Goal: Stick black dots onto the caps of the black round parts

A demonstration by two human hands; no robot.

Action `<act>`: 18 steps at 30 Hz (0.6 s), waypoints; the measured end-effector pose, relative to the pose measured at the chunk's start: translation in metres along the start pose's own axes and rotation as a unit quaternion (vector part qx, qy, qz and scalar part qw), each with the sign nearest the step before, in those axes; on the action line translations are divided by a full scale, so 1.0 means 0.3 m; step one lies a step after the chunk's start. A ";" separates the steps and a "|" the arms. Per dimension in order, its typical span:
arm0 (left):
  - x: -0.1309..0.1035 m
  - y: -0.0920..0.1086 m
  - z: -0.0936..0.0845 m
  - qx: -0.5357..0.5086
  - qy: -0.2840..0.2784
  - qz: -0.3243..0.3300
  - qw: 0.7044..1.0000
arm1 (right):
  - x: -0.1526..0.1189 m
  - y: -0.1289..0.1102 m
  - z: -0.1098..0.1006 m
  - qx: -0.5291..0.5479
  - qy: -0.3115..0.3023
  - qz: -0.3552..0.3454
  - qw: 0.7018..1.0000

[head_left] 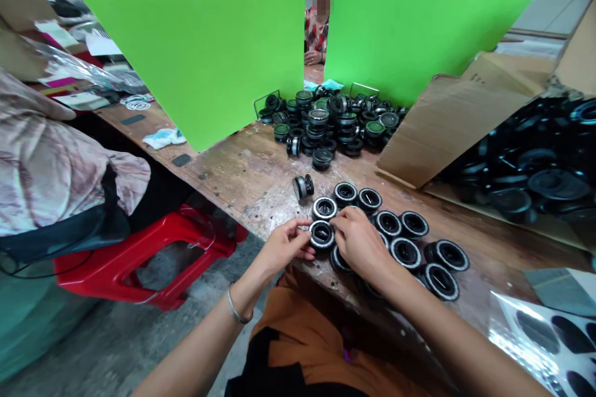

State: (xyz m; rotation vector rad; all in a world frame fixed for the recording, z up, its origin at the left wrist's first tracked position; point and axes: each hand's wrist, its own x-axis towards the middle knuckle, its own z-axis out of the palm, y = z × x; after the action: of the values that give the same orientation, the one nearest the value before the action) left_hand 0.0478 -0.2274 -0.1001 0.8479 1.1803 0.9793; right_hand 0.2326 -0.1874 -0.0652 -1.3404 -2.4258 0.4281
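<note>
Near the table's front edge stands a round black part with a pale ring on top (322, 234). My left hand (291, 243) is closed around its left side, with the thumb at the rim. At its upper right edge, the fingertips of my right hand (361, 243) are pinched together; whether anything small is between them is hidden. A similar ringed part (325, 208) sits just behind. More ringed black parts (405, 252) stand in a group to the right, partly covered by my right hand and forearm. One black-and-silver part (303, 187) lies on its side farther back.
A heap of black round parts (321, 127) lies at the back below green panels (209, 31). On the right are a cardboard box (433, 130) of black parts and a sheet with dark circles (535, 329). A red stool (153, 248) and seated person are left; another person sits beyond.
</note>
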 end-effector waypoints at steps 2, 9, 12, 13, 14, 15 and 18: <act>0.002 0.003 0.002 -0.004 0.000 -0.005 1.000 | -0.017 0.007 -0.006 -0.009 -0.006 -0.014 1.000; 0.022 0.007 0.013 -0.062 0.003 -0.049 0.997 | -0.035 0.013 0.005 -0.071 -0.013 -0.055 0.996; 0.030 0.011 0.014 -0.070 0.001 -0.064 0.996 | -0.032 0.004 -0.005 -0.096 -0.033 -0.050 0.994; 0.032 0.013 0.012 -0.067 -0.001 -0.067 0.996 | -0.030 -0.001 -0.010 -0.098 -0.041 -0.044 0.993; 0.034 0.015 0.011 -0.065 -0.004 -0.069 0.995 | -0.028 -0.005 -0.016 -0.099 -0.048 -0.039 0.993; 0.035 0.018 0.010 -0.062 -0.008 -0.072 0.995 | -0.026 -0.011 -0.020 -0.099 -0.053 -0.037 0.993; 0.039 0.032 0.009 -0.048 -0.007 -0.078 0.996 | -0.017 -0.028 -0.023 -0.100 -0.052 -0.040 0.993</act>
State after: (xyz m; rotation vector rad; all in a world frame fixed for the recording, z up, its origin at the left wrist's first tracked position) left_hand 0.0500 -0.2132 -0.0950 0.6741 1.1601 0.8947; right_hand 0.2316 -0.1954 -0.0562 -1.3227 -2.6594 0.2444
